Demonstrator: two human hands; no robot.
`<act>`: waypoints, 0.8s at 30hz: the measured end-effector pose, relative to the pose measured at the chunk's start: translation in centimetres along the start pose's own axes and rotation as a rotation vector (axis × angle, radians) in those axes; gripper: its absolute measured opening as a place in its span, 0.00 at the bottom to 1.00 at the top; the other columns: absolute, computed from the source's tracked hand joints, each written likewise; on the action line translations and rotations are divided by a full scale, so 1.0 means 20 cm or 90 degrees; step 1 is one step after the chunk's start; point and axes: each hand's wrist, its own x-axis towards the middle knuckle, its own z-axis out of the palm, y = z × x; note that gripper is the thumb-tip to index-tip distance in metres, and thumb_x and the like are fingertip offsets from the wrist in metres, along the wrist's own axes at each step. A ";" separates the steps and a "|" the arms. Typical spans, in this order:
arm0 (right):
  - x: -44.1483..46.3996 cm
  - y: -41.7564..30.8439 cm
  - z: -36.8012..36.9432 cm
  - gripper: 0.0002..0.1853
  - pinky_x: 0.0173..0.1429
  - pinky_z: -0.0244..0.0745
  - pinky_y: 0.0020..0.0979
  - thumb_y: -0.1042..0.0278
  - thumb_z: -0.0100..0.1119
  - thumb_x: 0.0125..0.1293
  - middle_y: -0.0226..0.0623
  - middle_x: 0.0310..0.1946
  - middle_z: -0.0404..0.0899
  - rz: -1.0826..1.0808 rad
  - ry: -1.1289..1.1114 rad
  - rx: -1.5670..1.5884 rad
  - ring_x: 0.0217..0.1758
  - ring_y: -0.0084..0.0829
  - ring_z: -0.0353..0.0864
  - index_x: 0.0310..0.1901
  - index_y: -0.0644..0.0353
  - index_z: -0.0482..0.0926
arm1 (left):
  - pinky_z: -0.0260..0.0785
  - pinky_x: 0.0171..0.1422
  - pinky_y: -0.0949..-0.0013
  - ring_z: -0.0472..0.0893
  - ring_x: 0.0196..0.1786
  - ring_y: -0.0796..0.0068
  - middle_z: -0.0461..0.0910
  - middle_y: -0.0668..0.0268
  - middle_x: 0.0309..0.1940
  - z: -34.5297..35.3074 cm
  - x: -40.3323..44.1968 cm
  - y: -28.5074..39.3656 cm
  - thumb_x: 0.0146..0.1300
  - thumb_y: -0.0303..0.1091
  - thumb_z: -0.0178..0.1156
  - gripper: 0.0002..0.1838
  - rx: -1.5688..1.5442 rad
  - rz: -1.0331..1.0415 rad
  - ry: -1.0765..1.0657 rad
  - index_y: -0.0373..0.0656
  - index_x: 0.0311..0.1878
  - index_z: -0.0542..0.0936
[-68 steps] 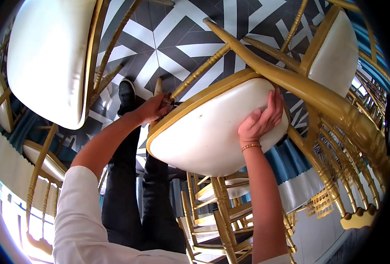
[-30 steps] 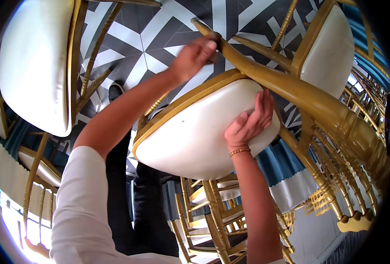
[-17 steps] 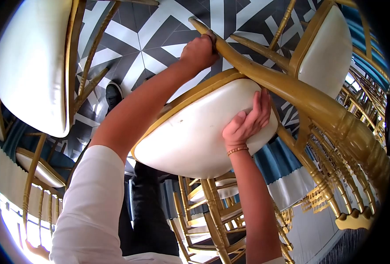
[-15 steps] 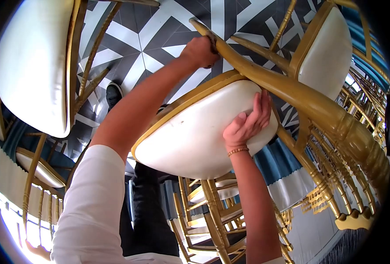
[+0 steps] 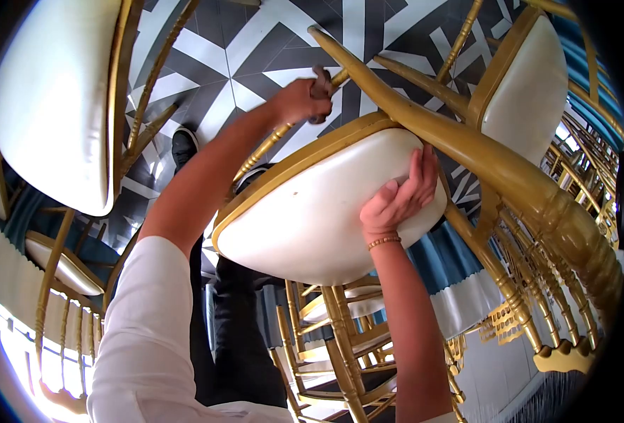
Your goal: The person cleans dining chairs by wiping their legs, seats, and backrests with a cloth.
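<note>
A gold chair with a white padded seat (image 5: 319, 208) is tipped in front of me, its thick front leg (image 5: 424, 127) slanting across the view. My right hand (image 5: 401, 201), with a beaded bracelet, lies on the seat near its right edge, fingers stretched out. Closed round a small dark brown thing (image 5: 319, 95) that I cannot make out, my left hand (image 5: 299, 100) is over the thin turned rung (image 5: 266, 144), beside the leg. Whether that thing touches the rung is hard to tell.
Another white-seated chair (image 5: 58, 106) stands close at the left, and one more (image 5: 527, 88) at the upper right. Stacked gold chairs (image 5: 336, 338) are at the bottom centre. Blue-skirted tables (image 5: 446, 264) lie behind. My shoe (image 5: 183, 146) rests on the patterned floor (image 5: 255, 53).
My left hand went from the rung's lower end up to the front leg, then back down and left onto the rung. My right hand has stayed on the seat.
</note>
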 end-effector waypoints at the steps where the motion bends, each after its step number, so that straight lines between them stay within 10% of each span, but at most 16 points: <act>1: 0.00 0.00 0.00 0.30 0.73 0.49 0.54 0.54 0.35 0.70 0.52 0.67 0.66 0.001 -0.004 -0.003 0.70 0.54 0.62 0.69 0.62 0.65 | 0.72 0.41 0.71 0.79 0.33 0.74 0.81 0.64 0.30 0.00 -0.03 -0.06 0.55 0.40 0.66 0.18 0.008 -0.001 0.007 0.35 0.41 0.79; 15: 0.01 0.01 0.00 0.29 0.72 0.51 0.54 0.57 0.35 0.69 0.55 0.67 0.65 -0.025 0.001 0.008 0.70 0.56 0.63 0.67 0.64 0.65 | 0.74 0.51 0.64 0.83 0.41 0.61 0.82 0.51 0.38 -0.16 -0.86 -0.77 0.61 0.40 0.67 0.20 0.212 -0.049 -0.020 0.34 0.47 0.74; 21: 0.03 0.00 -0.01 0.28 0.69 0.57 0.52 0.56 0.35 0.71 0.57 0.66 0.67 -0.059 -0.003 0.016 0.67 0.57 0.66 0.66 0.65 0.65 | 0.73 0.54 0.69 0.83 0.44 0.73 0.84 0.63 0.45 -0.26 -1.03 -1.00 0.64 0.28 0.64 0.15 -0.038 -0.022 0.519 0.38 0.53 0.76; 24: 0.00 0.02 0.00 0.32 0.73 0.54 0.48 0.47 0.33 0.74 0.54 0.68 0.64 -0.035 -0.020 0.040 0.71 0.50 0.63 0.68 0.64 0.65 | 0.75 0.50 0.71 0.82 0.41 0.74 0.82 0.66 0.43 -0.31 -0.92 -1.13 0.65 0.26 0.62 0.16 -0.129 -0.015 0.546 0.41 0.56 0.74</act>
